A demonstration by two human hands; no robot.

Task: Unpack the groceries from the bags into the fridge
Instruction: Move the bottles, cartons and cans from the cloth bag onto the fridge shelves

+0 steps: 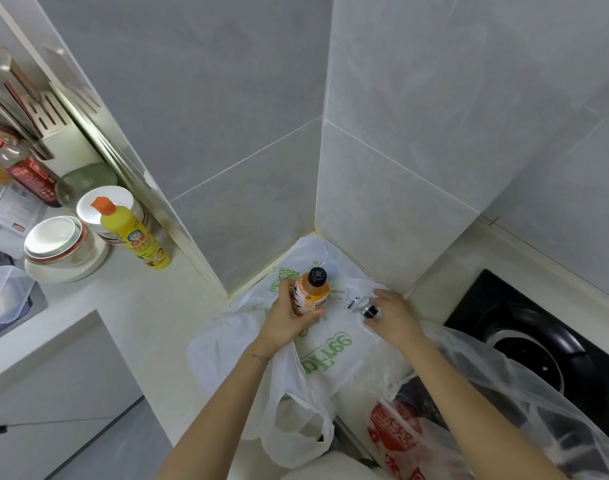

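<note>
- Bags, three that can be counted, piled on the pale counter (150, 306): nearest is the red-printed bag (393, 436), just beyond it the white bag with green lettering (330, 348), and to the right a filmy clear bag (510, 379) spilling toward the black hob (545, 344).
- Two bottles are out in the open, both above the white bag.
- Left hand (289, 322) is wrapped round the orange bottle (311, 294), fingers curled about its body, black cap up, lifted clear of the plastic.
- Right hand (394, 318) closes over the second bottle (368, 310), which lies on its side on the white bag; only its dark cap and a strip of label show.
- Further left on the counter: one yellow bottle (136, 235) with an orange cap, upright, just beside one stack of bowls (57, 245).
- Behind those, a dark sauce bottle (31, 173) and a metal rack (50, 114) against the grey tiled wall (244, 98).
</note>
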